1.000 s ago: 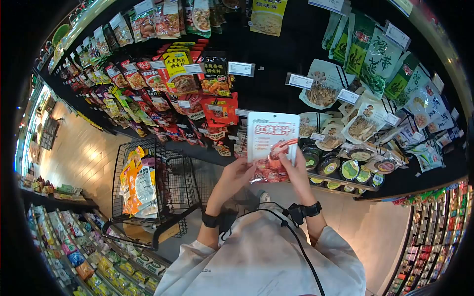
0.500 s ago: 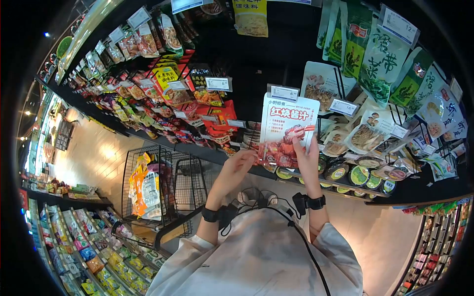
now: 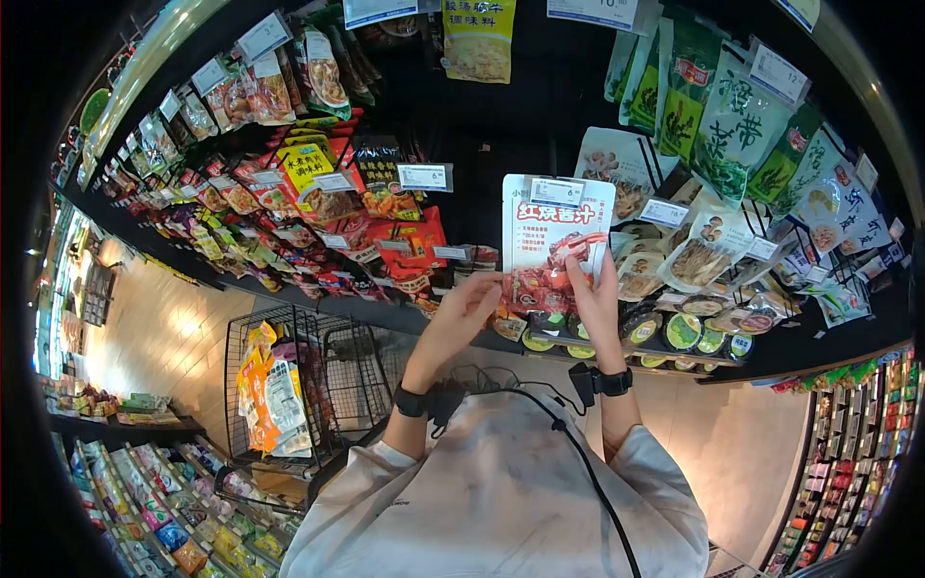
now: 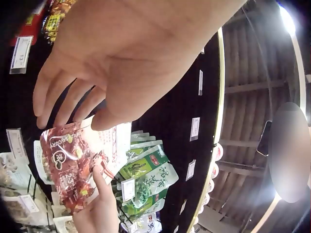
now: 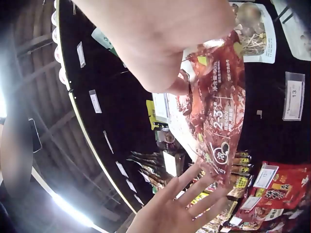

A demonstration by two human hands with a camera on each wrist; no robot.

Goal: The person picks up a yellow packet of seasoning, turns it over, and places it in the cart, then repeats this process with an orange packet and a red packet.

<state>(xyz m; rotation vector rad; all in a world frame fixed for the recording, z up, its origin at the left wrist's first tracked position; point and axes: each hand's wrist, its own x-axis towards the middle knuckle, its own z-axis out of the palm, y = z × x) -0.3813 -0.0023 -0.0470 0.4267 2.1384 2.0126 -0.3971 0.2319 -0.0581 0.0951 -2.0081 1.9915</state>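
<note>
A white and red sauce pouch (image 3: 554, 241) hangs upright at the shelf front, a price tag (image 3: 557, 191) overlapping its upper part. My right hand (image 3: 599, 313) pinches the pouch's lower right side, thumb across its front and the other fingers hidden behind it. At the lower left corner of the pouch is my left hand (image 3: 461, 318), its fingers loosely bent. In the left wrist view, the left hand (image 4: 116, 63) has relaxed fingers beside the pouch (image 4: 73, 165). The right wrist view shows the pouch (image 5: 216, 102) between both hands, with the left palm (image 5: 167, 211) facing it.
Red and yellow seasoning packets (image 3: 318, 178) hang to the left, dried mushroom packs (image 3: 708, 255) and green seaweed bags (image 3: 732, 125) to the right. Round-labelled tubs (image 3: 684, 330) line the lower shelf. A black wire cart (image 3: 328, 385) holding packets stands at the left.
The pouch has moved up and to the right, and its top now lies behind a price tag. My left hand has loosened from its lower left edge, while my right keeps its grip.
</note>
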